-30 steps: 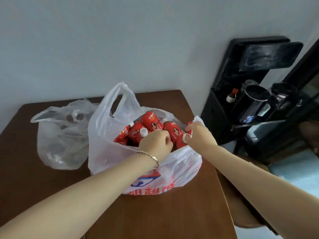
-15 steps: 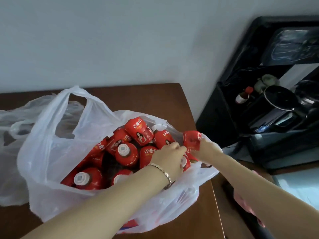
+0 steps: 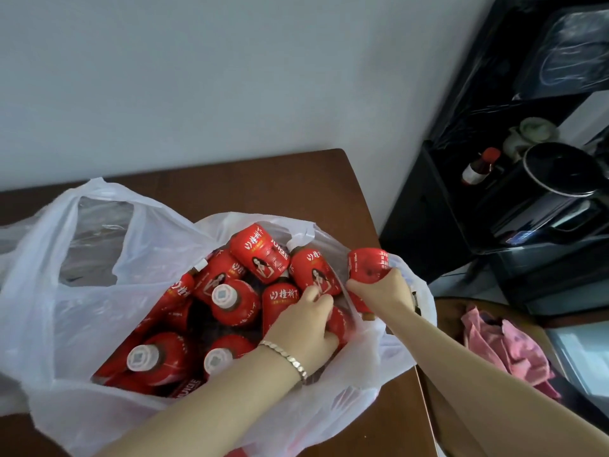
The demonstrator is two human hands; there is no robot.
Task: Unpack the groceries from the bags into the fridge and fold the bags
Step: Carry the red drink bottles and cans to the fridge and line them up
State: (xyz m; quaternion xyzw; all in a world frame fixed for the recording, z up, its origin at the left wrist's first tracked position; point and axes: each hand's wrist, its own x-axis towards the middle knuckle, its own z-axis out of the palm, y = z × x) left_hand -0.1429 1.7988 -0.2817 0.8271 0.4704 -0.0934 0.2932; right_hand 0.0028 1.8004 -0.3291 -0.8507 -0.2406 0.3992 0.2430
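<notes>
A white plastic bag point(image 3: 82, 331) lies open on the brown table point(image 3: 270, 179), filled with several red-labelled drink bottles point(image 3: 230, 301) with white caps. My right hand point(image 3: 384, 291) grips one red bottle point(image 3: 369, 265) at the bag's right rim, lifted partly clear of the others. My left hand point(image 3: 306, 321), with a bracelet on the wrist, reaches into the bag and curls its fingers round another red bottle point(image 3: 339, 321) near the right side. A second, clear plastic bag point(image 3: 10, 232) lies behind on the left, mostly hidden.
A black shelf unit point(image 3: 461, 192) stands right of the table, holding a small red-capped bottle point(image 3: 478, 166) and a dark kettle point(image 3: 557, 173). A pink cloth point(image 3: 504, 344) lies on a lower surface at the right. A pale wall point(image 3: 230, 77) backs the table.
The view has come closer to the bag. My right hand has raised a red bottle at the bag's right rim, and my left hand has gone deeper among the bottles.
</notes>
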